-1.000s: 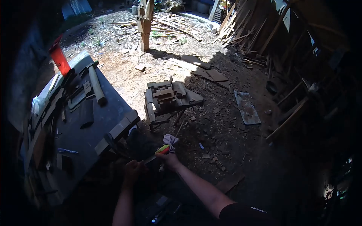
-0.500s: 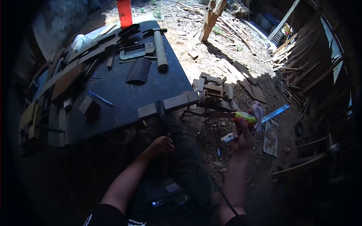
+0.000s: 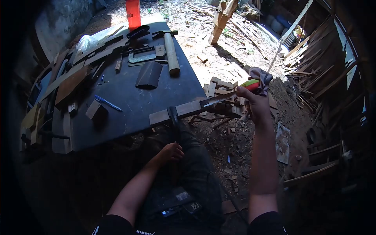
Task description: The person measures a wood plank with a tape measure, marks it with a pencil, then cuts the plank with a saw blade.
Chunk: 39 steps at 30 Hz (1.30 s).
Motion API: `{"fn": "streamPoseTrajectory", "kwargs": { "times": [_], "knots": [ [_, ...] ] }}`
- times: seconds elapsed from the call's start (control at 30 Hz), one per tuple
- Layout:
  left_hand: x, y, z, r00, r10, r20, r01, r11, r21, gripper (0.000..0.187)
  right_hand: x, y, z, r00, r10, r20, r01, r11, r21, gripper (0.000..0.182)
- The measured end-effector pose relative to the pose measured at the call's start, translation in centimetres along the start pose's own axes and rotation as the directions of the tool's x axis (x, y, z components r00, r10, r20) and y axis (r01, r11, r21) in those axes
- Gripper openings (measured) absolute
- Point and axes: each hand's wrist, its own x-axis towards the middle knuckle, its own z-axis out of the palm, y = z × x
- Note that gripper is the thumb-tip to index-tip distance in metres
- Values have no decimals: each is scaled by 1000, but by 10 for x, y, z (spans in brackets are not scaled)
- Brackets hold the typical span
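My right hand (image 3: pixel 256 103), fingers closed, grips a tool with a yellow-and-red handle (image 3: pixel 250 84) and a long narrow blade (image 3: pixel 219 99). The blade points left, its tip over the right end of a wooden strip (image 3: pixel 186 110). A crumpled cloth (image 3: pixel 259 74) is bunched at the handle's far end. A black clamp (image 3: pixel 172 114) holds the strip along the table's front edge. My left hand (image 3: pixel 171 152) is curled below the clamp, close to its lower end and over my leg; what its fingers hold I cannot tell.
On the dark table (image 3: pixel 129 107) lie a hammer (image 3: pixel 171 55), a G-clamp (image 3: pixel 141 57), a curved wood block (image 3: pixel 149 74), a pen (image 3: pixel 109 103) and several boards. A red container (image 3: pixel 133 15) stands at the back. A small wooden stand (image 3: pixel 221 92) is on the littered ground.
My right hand has moved up and slightly left, bringing the blade from beyond the strip to over its right end. My left hand stays near the clamp.
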Motion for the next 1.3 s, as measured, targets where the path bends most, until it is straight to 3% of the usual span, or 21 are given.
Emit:
{"fn": "streamPoseTrajectory", "kwargs": {
  "times": [0.07,0.23,0.37,0.6,0.63,0.73,0.77,0.87,0.97,1.0,1.07,1.2,1.3],
  "knots": [
    [3,0,-1,1000,-11,-12,10,999,-52,62,-4,-11,4,999,-18,-45,15,997,-82,58],
    [3,2,2,998,-20,-52,18,999,-35,66,-1,-26,-5,992,113,-53,-120,978,-169,65],
    [4,0,-2,1000,-11,-24,10,999,-36,70,0,-21,-2,997,74,-22,-74,997,-25,71],
    [-1,5,4,998,-13,-57,12,1000,-19,68,0,-16,-2,1000,-29,-11,28,992,-124,75],
    [-4,7,5,998,-13,-62,12,1000,-18,66,-3,-23,-1,998,55,-18,-57,991,-118,77],
    [-4,8,7,998,-15,-69,14,1000,-23,63,-2,-20,-4,1000,18,-5,-18,993,-115,75],
    [-4,8,6,997,-17,-72,15,1000,-27,61,0,-13,-5,999,-40,-11,39,998,-43,73],
    [-4,8,7,997,-16,-74,14,1000,-21,59,-8,-26,-2,997,37,68,-44,993,112,71],
    [-5,9,7,998,-16,-63,16,1000,-11,57,-28,-29,3,997,-10,78,-11,966,259,70],
    [-4,9,7,997,-22,-68,22,1000,-3,56,-35,-18,-3,993,-27,111,1,975,224,71],
    [-2,8,7,996,-27,-82,27,1000,5,54,-63,-12,16,981,-187,57,162,940,299,74],
    [-4,11,10,996,-29,-83,31,999,17,51,-96,36,18,978,-203,-41,207,938,278,78],
    [-5,10,10,997,-28,-79,29,1000,11,47,-106,57,22,960,-267,-82,276,951,141,78]
  ]
}}
